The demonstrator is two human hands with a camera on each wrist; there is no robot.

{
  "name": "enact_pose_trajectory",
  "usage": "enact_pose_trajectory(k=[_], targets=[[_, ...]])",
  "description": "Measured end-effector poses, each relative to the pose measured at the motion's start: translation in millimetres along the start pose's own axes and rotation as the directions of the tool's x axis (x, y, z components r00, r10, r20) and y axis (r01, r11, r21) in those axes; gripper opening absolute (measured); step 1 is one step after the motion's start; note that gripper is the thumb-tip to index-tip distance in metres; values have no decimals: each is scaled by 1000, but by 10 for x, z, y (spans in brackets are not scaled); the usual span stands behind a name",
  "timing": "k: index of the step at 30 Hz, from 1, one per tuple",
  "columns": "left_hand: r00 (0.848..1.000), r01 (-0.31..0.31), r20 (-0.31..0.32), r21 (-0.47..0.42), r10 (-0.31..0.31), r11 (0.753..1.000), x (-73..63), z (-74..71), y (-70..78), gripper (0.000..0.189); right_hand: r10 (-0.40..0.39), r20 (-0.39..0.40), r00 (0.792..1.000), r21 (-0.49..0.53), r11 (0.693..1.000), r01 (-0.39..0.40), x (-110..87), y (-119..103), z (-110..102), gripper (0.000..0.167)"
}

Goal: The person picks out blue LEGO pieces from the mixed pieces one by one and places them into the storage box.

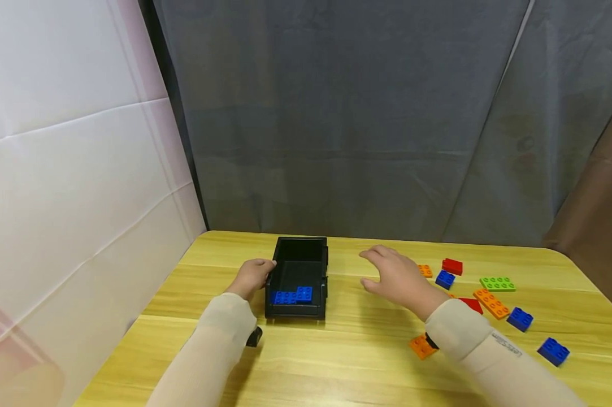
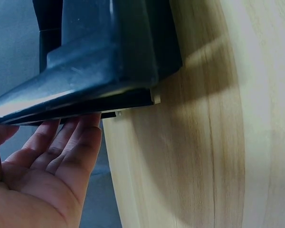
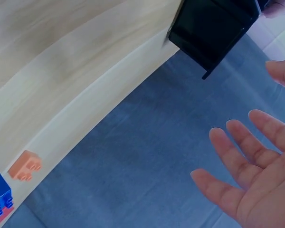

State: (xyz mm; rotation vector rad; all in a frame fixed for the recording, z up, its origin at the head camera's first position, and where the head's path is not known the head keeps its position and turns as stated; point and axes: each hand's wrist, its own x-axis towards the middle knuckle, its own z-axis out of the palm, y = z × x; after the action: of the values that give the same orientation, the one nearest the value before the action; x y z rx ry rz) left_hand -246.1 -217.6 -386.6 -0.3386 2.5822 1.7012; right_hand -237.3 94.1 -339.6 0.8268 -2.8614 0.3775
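Observation:
A black plastic bin stands near the back left of the table, with two blue bricks at its near end. My left hand grips the bin's left side; in the left wrist view its fingertips reach under the rim and the thumb lies at the edge. To the right of the bin, my right hand hovers over the table with fingers spread and nothing in them. The right wrist view shows its bare palm, apart from the bin.
Loose bricks lie on the right: a blue brick, a red brick, a green brick, a long orange brick and several more. Some sit partly behind my right arm. A grey curtain hangs behind the table, a white one at left.

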Motion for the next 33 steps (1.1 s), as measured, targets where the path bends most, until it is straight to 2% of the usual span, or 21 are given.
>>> enact_pose_trajectory(k=[7,12,26,33], targets=[[1000,-10,0,-6,10,1000,-7,-1,4,38,-1,-6,1000,14,1000,1,-83,73,-9,57],[1000,-5,0,-16,5,1000,-11,2,-3,38,33,-5,999,22,999,-33,-158,126,-26,57],[1000,1,4,-14,-1,1000,-9,-4,4,38,87,-51,995,35,996,-85,-373,302,-118,56],[1000,-2,-4,-14,2,1000,-1,4,8,37,89,-77,993,26,996,-88,-453,359,-147,55]])
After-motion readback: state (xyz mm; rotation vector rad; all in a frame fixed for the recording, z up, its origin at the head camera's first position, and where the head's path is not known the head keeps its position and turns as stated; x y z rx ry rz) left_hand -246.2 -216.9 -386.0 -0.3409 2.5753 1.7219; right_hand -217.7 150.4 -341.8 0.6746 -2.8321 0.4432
